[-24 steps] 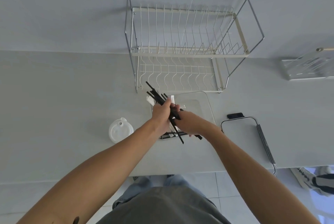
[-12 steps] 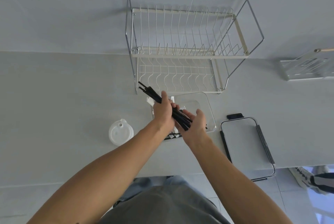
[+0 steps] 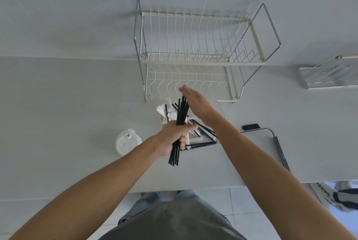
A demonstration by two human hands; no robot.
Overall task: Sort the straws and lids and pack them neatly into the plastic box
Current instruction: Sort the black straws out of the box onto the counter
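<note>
1. Straws (image 3: 181, 121): the black bundle, slanted half a second ago, now stands near upright over the plastic box (image 3: 197, 140) on the bench (image 3: 77, 104).
2. Left hand (image 3: 175, 139): grip clenched round the bundle.
3. Right hand (image 3: 195, 100): grip released, flat palm at the straw tops, probably levelling them for packing.
4. Lid (image 3: 126, 141): left of the box, unpacked.
5. Writing: none legible.

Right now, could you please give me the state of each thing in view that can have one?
left hand: grips the bundle around its middle.
bundle of black straws: held roughly upright above the box.
right hand: fingers straight, flat against the bundle's top ends.
plastic box: open, with loose black and paper-wrapped straws inside.
white lids: on the counter left of the box, not packed.
dish rack: upright, both tiers bare.
</note>
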